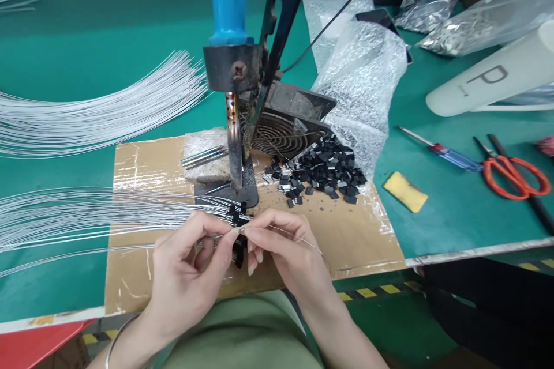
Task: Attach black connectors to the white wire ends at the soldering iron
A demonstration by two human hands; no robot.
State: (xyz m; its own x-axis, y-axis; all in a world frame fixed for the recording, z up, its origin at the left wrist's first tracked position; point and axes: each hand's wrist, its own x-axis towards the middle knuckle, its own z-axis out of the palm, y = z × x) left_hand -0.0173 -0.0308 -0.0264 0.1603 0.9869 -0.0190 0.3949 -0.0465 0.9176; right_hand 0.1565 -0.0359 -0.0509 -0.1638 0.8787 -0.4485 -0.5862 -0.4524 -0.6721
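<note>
My left hand (186,277) is closed in a pinch on a thin white wire, which trails off to the left over the table edge of the cardboard. Thumb to thumb with it, my right hand (294,248) pinches a fine strand (309,242) whose free length crosses the fingers to the right. What sits between the fingertips is too small to make out. Just behind the fingers lies a bundle of white wires (160,207) with black connectors (237,213) on their ends. A soldering iron (234,144) with a blue handle hangs point down above, clamped in a stand.
A pile of small black connectors (329,167) lies on the cardboard (355,242), beside a fan (281,132) and bubble wrap (359,86). More white wires (95,115) are at left. To the right are a yellow sponge (405,191), a screwdriver (454,157) and orange-handled scissors (515,176).
</note>
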